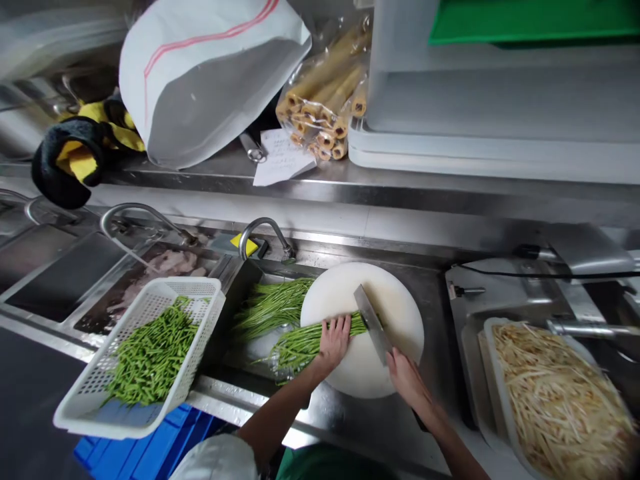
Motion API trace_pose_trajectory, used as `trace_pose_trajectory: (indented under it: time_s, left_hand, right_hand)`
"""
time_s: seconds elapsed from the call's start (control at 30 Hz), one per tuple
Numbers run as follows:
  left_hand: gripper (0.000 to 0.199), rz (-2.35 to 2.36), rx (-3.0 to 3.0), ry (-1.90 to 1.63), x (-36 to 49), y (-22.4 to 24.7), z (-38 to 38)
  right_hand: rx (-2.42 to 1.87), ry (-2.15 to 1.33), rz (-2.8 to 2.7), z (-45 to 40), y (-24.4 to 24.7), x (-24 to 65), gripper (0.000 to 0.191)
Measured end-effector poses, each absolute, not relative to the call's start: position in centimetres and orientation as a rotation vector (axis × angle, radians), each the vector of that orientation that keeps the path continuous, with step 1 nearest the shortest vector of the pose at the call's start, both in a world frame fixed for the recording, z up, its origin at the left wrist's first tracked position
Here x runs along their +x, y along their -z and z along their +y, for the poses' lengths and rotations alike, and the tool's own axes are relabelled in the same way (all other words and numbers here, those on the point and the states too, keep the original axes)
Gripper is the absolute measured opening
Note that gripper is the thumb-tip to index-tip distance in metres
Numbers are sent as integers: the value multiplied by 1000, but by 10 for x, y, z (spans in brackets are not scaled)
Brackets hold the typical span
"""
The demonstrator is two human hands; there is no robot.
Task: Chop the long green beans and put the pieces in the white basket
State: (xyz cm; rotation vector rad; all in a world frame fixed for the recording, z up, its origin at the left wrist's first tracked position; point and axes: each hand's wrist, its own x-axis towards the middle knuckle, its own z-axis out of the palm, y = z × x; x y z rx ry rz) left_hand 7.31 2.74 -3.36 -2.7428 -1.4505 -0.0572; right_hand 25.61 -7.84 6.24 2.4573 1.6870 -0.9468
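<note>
Steel shelf [380, 192] beyond white basket [103, 427]; left hand [335, 341] clamped on beans [299, 345], right hand [403, 377] on cleaver [373, 325].

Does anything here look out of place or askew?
On the shelf: the paper note lies askew, a corner seemingly poking past the front edge, and the black-and-yellow item, far left, seems to droop over it. Around the knife and green beans, nothing stands out.

The left hand [335, 341] covers part of the beans [300, 344]. Writing on the note [283, 160] is too small to read. The white bag [205, 100] is cut off at the top.
</note>
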Motion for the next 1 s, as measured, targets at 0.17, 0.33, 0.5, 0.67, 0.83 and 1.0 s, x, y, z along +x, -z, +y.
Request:
trace_pose_trajectory:
  time_s: [0.17, 0.33, 0.5, 0.67, 0.83, 1.0]
  left_hand:
    - [51, -1789, -2539, -4, 73, 21, 95]
    - [49, -1803, -2565, -19, 126, 16, 156]
    - [48, -1620, -2720, 72, 198, 16, 174]
    - [62, -1439, -2858, 232, 206, 2, 166]
    - [54, -946, -3218, 399, 165, 2, 111]
    - [62, -1245, -3256, 485, 156, 31, 57]
  right_hand:
    - [2917, 1087, 1651, -124, -56, 312, 42]
    - [3131, 1572, 1113, -164, -32, 342, 44]
    - [3168, 1962, 752, -193, 4, 342, 49]
    - [3160, 2099, 606, -200, 24, 343, 50]
    - [3123, 2096, 655, -195, 26, 347, 54]
    - [3163, 1985, 681, -190, 24, 347, 56]
